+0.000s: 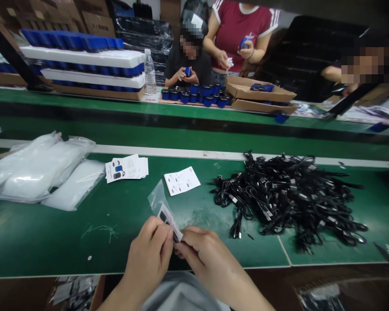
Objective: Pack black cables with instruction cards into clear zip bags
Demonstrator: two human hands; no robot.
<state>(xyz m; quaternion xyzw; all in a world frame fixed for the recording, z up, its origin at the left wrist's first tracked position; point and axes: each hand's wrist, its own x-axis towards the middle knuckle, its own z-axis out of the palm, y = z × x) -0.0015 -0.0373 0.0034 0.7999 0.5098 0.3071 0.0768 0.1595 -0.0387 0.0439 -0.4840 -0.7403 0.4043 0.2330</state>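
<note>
At the near edge of a green counter (116, 257), a worker's left hand (151, 244) and right hand (205, 248) meet, each grip closed on a clear plastic bag (156, 196) bearing a printed slip (168, 222); whether the slip lies fully inside cannot be told. Bundled black cables (288, 201) sprawl to the right, with a stack of printed sheets (182, 180) just beyond the bag. Fanned cards (125, 168) lie farther left, near bulging plastic packs (40, 168). Across a raised green shelf (123, 110), blue-and-black containers (192, 90) stand in rows before two co-workers, each holding a blue item.
</note>
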